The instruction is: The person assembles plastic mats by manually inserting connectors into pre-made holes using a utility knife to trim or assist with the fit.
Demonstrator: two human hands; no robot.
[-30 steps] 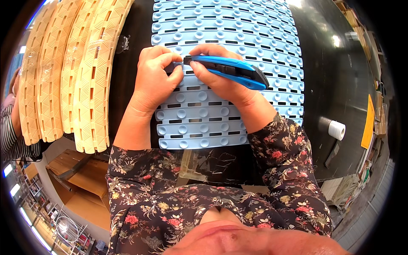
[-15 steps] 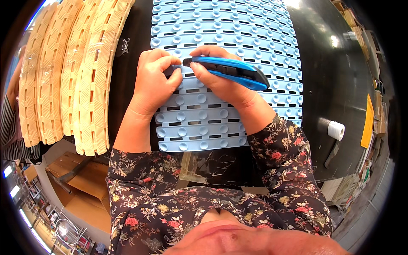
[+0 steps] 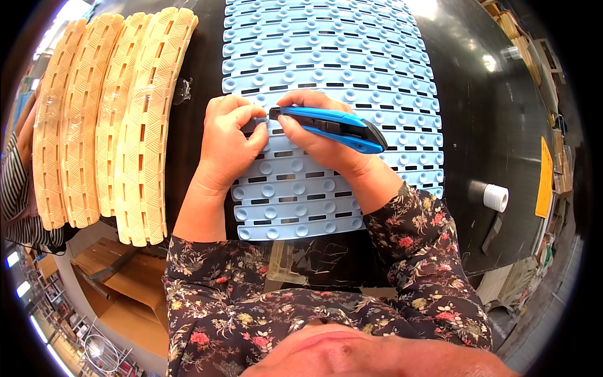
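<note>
A light blue bath mat (image 3: 402, 97) with rows of suction cups and slots lies on the dark table in front of me. My right hand (image 3: 320, 132) grips a blue and black utility knife (image 3: 342, 129) over it, the knife's tip pointing left. Beside that tip my left hand (image 3: 229, 138) rests on the mat with thumb and forefinger pinched together. What those fingers hold, if anything, is too small and covered to make out. The two hands almost meet at the knife's tip.
Stacked beige patterned mats (image 3: 135, 125) stand on the left, with crumpled clear plastic (image 3: 182, 91) beside them. A white tape roll (image 3: 495, 196) sits at the right, near a yellow strip (image 3: 543, 179). Below left is an open cardboard box (image 3: 119, 283); another person's striped sleeve (image 3: 16, 182) shows behind.
The mats and both hands appear slightly lower in the picture. Relative to the blue mat, my hands and the knife have hardly moved.
</note>
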